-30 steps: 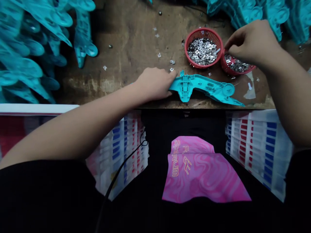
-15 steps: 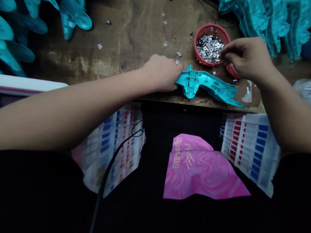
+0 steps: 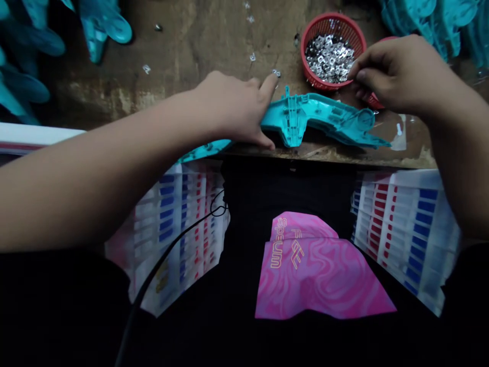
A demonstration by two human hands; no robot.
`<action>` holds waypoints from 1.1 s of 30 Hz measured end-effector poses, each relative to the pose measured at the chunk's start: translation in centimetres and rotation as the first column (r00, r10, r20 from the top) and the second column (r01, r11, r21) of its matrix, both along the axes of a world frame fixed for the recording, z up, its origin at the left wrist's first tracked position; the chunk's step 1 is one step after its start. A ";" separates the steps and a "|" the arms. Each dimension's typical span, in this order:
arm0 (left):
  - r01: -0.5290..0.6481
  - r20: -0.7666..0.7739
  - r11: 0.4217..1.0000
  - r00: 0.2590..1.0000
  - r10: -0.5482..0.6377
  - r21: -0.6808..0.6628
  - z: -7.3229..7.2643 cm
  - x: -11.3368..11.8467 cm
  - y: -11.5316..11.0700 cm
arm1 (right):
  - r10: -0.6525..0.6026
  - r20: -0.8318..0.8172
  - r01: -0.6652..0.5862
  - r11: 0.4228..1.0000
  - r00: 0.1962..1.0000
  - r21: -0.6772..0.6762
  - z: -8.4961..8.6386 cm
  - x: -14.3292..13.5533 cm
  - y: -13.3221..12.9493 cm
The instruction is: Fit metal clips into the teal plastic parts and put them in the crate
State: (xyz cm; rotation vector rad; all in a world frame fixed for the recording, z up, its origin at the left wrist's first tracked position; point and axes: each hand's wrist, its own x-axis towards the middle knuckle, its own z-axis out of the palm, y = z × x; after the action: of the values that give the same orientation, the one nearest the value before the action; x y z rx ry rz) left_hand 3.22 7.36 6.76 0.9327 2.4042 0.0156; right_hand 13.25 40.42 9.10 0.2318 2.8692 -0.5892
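My left hand [image 3: 244, 107] grips a long turquoise moulded plastic part [image 3: 324, 113] near the table's front edge, its thumb below and index finger above. One end of the part shows under my left forearm; the ribbed middle and the curved end lie to the right of the hand. By the right rim of a red plastic basket [image 3: 333, 84], my right hand [image 3: 393, 76] has its thumb and fingers pinched together. Whatever those fingertips hold is too small to make out. Small silvery metal clips [image 3: 330, 58] fill the basket. A second red basket [image 3: 375, 101] is mostly covered by my right hand.
Several loose clips [image 3: 252, 57] lie scattered on the worn wooden table [image 3: 198, 46]. More turquoise parts are heaped at the back left [image 3: 105, 25] and back right [image 3: 439, 20]. Plastic crates [image 3: 412, 229] stand below the edge on both sides; a black cable [image 3: 175, 239] hangs at left.
The turquoise part has tilted, and its left end now shows under my forearm. My left thumb and index finger have spread further apart. My right hand stays pinched beside the basket. The view has shifted slightly.
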 end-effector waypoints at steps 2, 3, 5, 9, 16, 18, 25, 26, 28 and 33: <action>0.158 -0.091 0.984 0.984 -0.150 0.081 0.5 1.1 0.1 | 0.016 0.033 -0.018 0.998 0.999 0.058 0.6 0.0 -0.4; 0.272 -0.138 0.953 0.957 -0.254 0.136 0.4 1.5 0.2 | 0.022 0.040 -0.026 0.995 0.999 0.096 0.9 0.0 -0.6; 0.478 -0.226 0.849 0.873 -0.431 0.226 -0.6 2.0 0.5 | 0.040 0.070 -0.049 0.989 0.997 0.141 1.4 0.0 -0.7; 0.604 -0.272 0.754 0.795 -0.543 0.259 -4.0 1.5 0.7 | 0.075 0.150 -0.078 0.997 0.986 0.015 1.6 0.1 -0.1; 0.610 -0.288 0.751 0.789 -0.544 0.252 -5.5 0.8 0.1 | 0.043 0.262 -0.031 0.998 0.964 -0.049 1.9 0.0 -0.4; 0.610 -0.292 0.755 0.787 -0.543 0.241 -5.5 1.1 0.0 | 0.071 0.252 -0.064 0.997 0.965 -0.036 1.9 0.0 -0.8; 0.599 -0.268 0.759 0.798 -0.540 0.253 -5.4 1.1 0.3 | 0.037 0.293 -0.006 0.994 0.955 -0.106 1.2 0.1 -1.4; 0.595 -0.269 0.761 0.801 -0.536 0.257 -5.4 1.1 0.3 | 0.020 0.311 0.019 0.993 0.950 -0.120 1.1 0.1 -1.5; 0.593 -0.274 0.762 0.802 -0.531 0.260 -5.3 1.2 0.4 | 0.004 0.321 0.040 0.991 0.947 -0.130 1.0 0.1 -1.6; 0.613 -0.297 0.748 0.786 -0.543 0.255 -5.3 1.3 0.4 | 0.009 0.292 0.016 0.997 0.956 -0.082 1.0 0.1 -2.2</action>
State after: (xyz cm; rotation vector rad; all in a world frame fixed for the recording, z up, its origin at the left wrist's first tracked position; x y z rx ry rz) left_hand 4.56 7.74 1.50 1.9112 2.2110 0.1095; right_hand 13.34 38.24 10.12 0.2849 2.5539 -0.6170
